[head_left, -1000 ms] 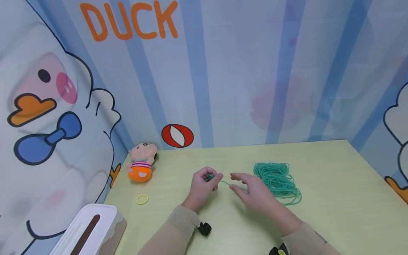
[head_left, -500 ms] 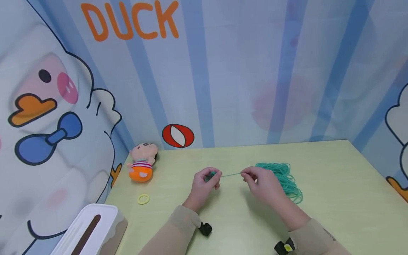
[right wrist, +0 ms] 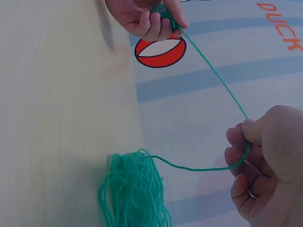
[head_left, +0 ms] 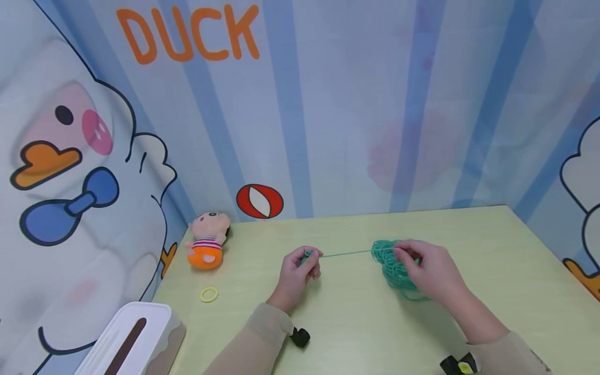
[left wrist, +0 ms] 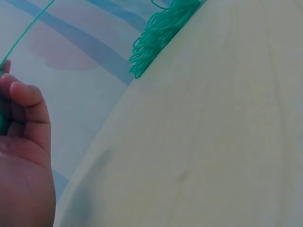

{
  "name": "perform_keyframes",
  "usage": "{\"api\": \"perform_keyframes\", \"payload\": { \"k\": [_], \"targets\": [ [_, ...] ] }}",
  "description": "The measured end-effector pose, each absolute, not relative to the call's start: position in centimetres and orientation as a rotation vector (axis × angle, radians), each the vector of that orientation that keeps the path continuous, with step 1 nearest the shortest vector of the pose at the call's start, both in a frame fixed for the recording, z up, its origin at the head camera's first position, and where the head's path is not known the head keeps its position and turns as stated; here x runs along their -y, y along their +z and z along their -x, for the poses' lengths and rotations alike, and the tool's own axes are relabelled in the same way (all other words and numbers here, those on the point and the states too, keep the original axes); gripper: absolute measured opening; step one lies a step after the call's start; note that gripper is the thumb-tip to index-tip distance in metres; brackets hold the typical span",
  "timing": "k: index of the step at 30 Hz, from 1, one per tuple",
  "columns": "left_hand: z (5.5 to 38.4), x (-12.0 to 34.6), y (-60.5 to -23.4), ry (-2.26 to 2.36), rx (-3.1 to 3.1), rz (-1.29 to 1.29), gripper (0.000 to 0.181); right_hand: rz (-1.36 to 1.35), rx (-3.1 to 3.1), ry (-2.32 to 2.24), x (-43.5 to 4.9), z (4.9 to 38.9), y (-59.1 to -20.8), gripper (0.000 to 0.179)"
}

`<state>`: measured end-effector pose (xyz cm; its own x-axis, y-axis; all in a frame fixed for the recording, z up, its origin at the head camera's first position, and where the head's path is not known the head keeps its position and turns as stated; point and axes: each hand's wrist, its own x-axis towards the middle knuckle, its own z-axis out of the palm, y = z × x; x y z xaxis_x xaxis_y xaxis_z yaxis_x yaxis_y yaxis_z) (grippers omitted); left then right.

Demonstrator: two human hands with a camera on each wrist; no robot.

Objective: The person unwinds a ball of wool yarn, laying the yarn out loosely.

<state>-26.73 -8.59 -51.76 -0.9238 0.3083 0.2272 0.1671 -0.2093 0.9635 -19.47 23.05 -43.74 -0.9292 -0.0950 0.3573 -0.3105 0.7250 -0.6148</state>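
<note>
My left hand [head_left: 296, 273] holds a small wound bundle of green yarn [right wrist: 163, 13], its fingers curled round it above the table. From there a single strand [right wrist: 215, 72] runs taut to my right hand [head_left: 433, 268], which pinches it between thumb and forefinger. Past the right hand the strand sags in a curve down to a loose heap of the same yarn [head_left: 396, 271] lying on the table. In the head view the right hand hovers over the right side of that heap and covers part of it. In the left wrist view only part of the left hand [left wrist: 26, 156] shows.
A small doll [head_left: 208, 240] in orange pants lies at the table's back left corner. Nearer sits a yellow ring [head_left: 209, 295]. A white slotted box [head_left: 136, 338] stands at the front left. A printed curtain [head_left: 337, 104] hangs behind the pale table [head_left: 337, 328].
The right hand has pinched the strand and moved right, away from the left hand, so a longer length stretches between them. The left hand has stayed nearly in place.
</note>
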Motion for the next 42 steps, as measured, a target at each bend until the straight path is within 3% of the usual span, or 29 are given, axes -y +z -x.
{"api": "perform_keyframes", "payload": {
  "k": [13,22,28,37,39,42],
  "targets": [
    [26.7,8.7,-51.6,2.35,-1.952,-0.512,0.025,-0.226,2.739,0.951,-28.6,18.1,-45.6,0.02],
    [26.9,8.5,-51.8,2.323,-2.049,-0.544,0.021,-0.224,2.946,0.816,-29.5,18.7,-46.6,0.016],
    [26.8,8.4,-51.7,2.29,-2.072,-0.55,0.021,-0.347,2.789,0.725,-24.9,18.9,-46.2,0.028],
    [26.8,8.5,-51.7,2.249,-2.084,-0.557,0.023,-0.567,2.775,1.037,-15.1,20.4,-47.3,0.06],
    [26.9,8.5,-51.8,2.248,-2.082,-0.555,0.023,-0.55,2.792,1.132,-13.7,20.8,-47.6,0.058],
    [27.0,8.5,-51.9,2.246,-2.083,-0.54,0.023,-0.485,2.771,1.247,-12.5,21.3,-47.8,0.04]
  ]
}}
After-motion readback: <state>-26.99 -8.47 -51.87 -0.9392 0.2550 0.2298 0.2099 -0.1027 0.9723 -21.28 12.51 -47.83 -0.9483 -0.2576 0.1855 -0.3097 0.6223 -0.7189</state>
